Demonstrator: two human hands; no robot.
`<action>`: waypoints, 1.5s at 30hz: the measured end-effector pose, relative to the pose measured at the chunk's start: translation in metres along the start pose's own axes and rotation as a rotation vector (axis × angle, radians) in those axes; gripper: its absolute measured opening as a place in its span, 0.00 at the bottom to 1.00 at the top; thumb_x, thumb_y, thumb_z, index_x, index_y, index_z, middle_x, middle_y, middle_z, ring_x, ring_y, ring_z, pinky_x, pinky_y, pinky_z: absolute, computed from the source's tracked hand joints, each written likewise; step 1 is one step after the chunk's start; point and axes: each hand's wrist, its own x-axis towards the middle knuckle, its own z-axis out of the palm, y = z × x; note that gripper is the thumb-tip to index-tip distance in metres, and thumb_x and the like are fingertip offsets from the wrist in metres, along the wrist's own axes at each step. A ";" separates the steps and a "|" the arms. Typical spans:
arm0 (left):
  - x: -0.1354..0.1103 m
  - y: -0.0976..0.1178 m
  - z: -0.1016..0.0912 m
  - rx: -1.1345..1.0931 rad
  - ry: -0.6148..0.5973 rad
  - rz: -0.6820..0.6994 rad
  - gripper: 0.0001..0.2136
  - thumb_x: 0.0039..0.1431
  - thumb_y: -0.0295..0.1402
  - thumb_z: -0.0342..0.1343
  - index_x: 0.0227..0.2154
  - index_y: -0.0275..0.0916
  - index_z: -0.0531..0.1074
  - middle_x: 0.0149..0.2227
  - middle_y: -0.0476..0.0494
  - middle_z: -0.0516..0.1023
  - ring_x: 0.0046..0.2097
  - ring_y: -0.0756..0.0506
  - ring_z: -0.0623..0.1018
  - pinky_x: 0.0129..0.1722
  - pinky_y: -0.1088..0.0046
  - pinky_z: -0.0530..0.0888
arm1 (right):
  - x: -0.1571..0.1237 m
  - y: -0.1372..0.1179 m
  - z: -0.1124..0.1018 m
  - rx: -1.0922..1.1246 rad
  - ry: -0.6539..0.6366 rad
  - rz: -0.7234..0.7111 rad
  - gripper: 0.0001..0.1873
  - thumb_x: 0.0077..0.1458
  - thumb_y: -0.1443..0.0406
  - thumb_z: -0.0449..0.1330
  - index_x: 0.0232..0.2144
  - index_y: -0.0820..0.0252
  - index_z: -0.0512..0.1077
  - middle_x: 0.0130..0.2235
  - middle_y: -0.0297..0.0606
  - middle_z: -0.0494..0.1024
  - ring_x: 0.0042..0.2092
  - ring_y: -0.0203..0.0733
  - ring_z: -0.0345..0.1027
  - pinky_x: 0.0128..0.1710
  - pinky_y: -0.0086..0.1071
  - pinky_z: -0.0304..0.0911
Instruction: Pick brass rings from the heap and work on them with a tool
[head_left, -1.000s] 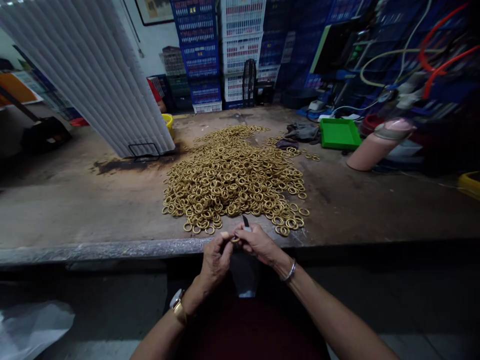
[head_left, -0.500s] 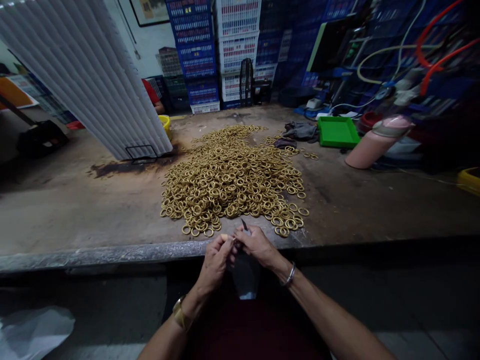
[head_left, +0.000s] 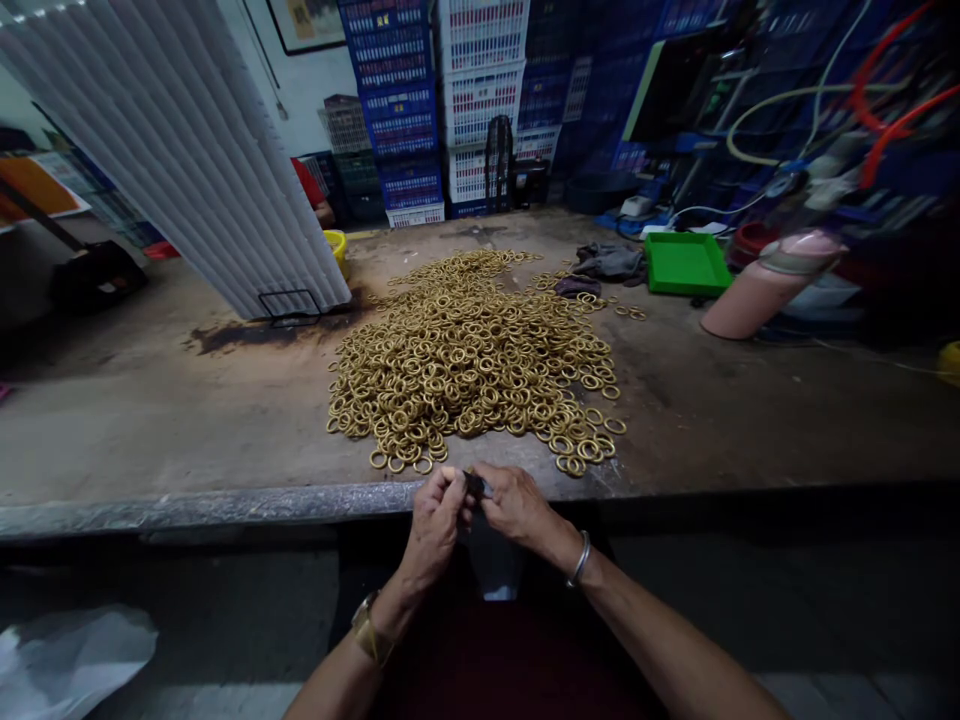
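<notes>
A big heap of brass rings [head_left: 469, 360] lies spread over the worn workbench [head_left: 150, 420]. My left hand [head_left: 435, 525] and my right hand [head_left: 517, 505] meet at the bench's front edge, just below the heap. Both are closed in a pinch. The right hand grips a small dark tool [head_left: 477, 485], its tip lying low between the two hands. The left hand's fingertips press against that tool's tip; a ring in them is too hidden to confirm. A pale container [head_left: 495, 565] sits in my lap below the hands.
A white ribbed panel [head_left: 187, 150] leans on the bench at the left, with a yellow bowl [head_left: 336, 245] behind it. A green tray [head_left: 684, 263], a grey rag [head_left: 604, 262] and a pink bottle [head_left: 765, 285] lie at the back right. Stacked crates [head_left: 450, 100] line the wall. Another person's red sleeve [head_left: 307, 185] shows behind the panel.
The dark tool stood upright above my right hand; now it lies low between the fingertips. Both hands have dropped slightly toward the bench edge.
</notes>
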 end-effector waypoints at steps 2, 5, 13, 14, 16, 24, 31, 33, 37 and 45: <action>-0.004 0.003 0.000 -0.018 -0.008 -0.017 0.15 0.54 0.45 0.50 0.25 0.37 0.63 0.22 0.53 0.64 0.21 0.56 0.63 0.20 0.82 0.61 | 0.003 0.001 -0.003 -0.073 -0.012 0.047 0.10 0.46 0.70 0.50 0.30 0.58 0.69 0.26 0.37 0.74 0.29 0.38 0.66 0.27 0.27 0.49; -0.011 0.009 0.001 -0.163 -0.078 -0.056 0.13 0.54 0.43 0.51 0.26 0.37 0.63 0.21 0.53 0.64 0.20 0.56 0.63 0.20 0.81 0.62 | 0.011 0.007 -0.008 -0.178 0.016 0.130 0.12 0.47 0.69 0.49 0.34 0.58 0.69 0.28 0.39 0.75 0.30 0.39 0.67 0.27 0.28 0.49; -0.006 0.006 -0.005 -0.533 -0.043 -0.197 0.11 0.48 0.37 0.59 0.27 0.35 0.64 0.34 0.42 0.73 0.31 0.49 0.73 0.23 0.78 0.66 | 0.040 0.018 -0.005 -0.208 0.244 0.038 0.24 0.49 0.69 0.50 0.51 0.60 0.60 0.47 0.41 0.72 0.43 0.41 0.67 0.38 0.29 0.56; -0.005 0.005 -0.006 -0.549 -0.035 -0.203 0.11 0.48 0.36 0.58 0.27 0.35 0.65 0.33 0.42 0.73 0.31 0.49 0.73 0.23 0.78 0.66 | 0.044 0.017 -0.004 -0.218 0.238 0.025 0.26 0.48 0.69 0.50 0.52 0.60 0.58 0.48 0.42 0.71 0.44 0.41 0.66 0.39 0.29 0.56; -0.003 0.004 -0.008 -0.581 -0.039 -0.207 0.10 0.48 0.36 0.58 0.29 0.35 0.66 0.32 0.44 0.73 0.29 0.50 0.73 0.23 0.78 0.66 | 0.051 0.013 -0.005 -0.255 0.204 0.044 0.25 0.48 0.69 0.50 0.51 0.58 0.59 0.47 0.41 0.72 0.44 0.41 0.66 0.39 0.29 0.56; 0.008 0.002 -0.014 -0.783 -0.049 -0.346 0.09 0.47 0.35 0.59 0.24 0.34 0.68 0.28 0.46 0.72 0.28 0.52 0.71 0.22 0.80 0.65 | 0.059 0.016 -0.013 -0.187 0.231 0.062 0.12 0.51 0.69 0.49 0.38 0.57 0.67 0.35 0.37 0.75 0.36 0.38 0.67 0.34 0.27 0.54; 0.025 0.008 -0.003 -0.511 0.036 -0.227 0.14 0.43 0.40 0.60 0.25 0.35 0.65 0.23 0.52 0.68 0.23 0.55 0.68 0.17 0.82 0.60 | 0.057 0.031 -0.011 0.324 0.330 0.093 0.11 0.54 0.60 0.48 0.29 0.59 0.67 0.28 0.33 0.70 0.29 0.34 0.62 0.32 0.26 0.56; 0.032 0.009 -0.002 -0.328 0.057 -0.133 0.14 0.45 0.42 0.59 0.27 0.36 0.65 0.23 0.53 0.67 0.20 0.56 0.65 0.16 0.83 0.58 | 0.055 0.033 -0.012 0.400 0.324 0.087 0.11 0.52 0.60 0.49 0.27 0.59 0.67 0.28 0.32 0.69 0.30 0.34 0.61 0.33 0.26 0.57; 0.047 0.006 -0.004 -0.022 0.084 0.034 0.12 0.49 0.41 0.54 0.33 0.38 0.67 0.24 0.54 0.68 0.18 0.56 0.62 0.15 0.82 0.57 | 0.052 0.035 -0.017 0.444 0.290 0.088 0.10 0.50 0.60 0.51 0.27 0.59 0.68 0.28 0.32 0.68 0.31 0.34 0.60 0.33 0.27 0.56; 0.066 0.004 0.000 0.174 0.120 0.284 0.06 0.50 0.31 0.53 0.32 0.37 0.70 0.30 0.48 0.73 0.33 0.51 0.71 0.35 0.76 0.66 | 0.050 0.034 -0.021 0.643 0.341 0.240 0.09 0.48 0.59 0.53 0.24 0.60 0.66 0.21 0.28 0.63 0.23 0.30 0.54 0.24 0.25 0.52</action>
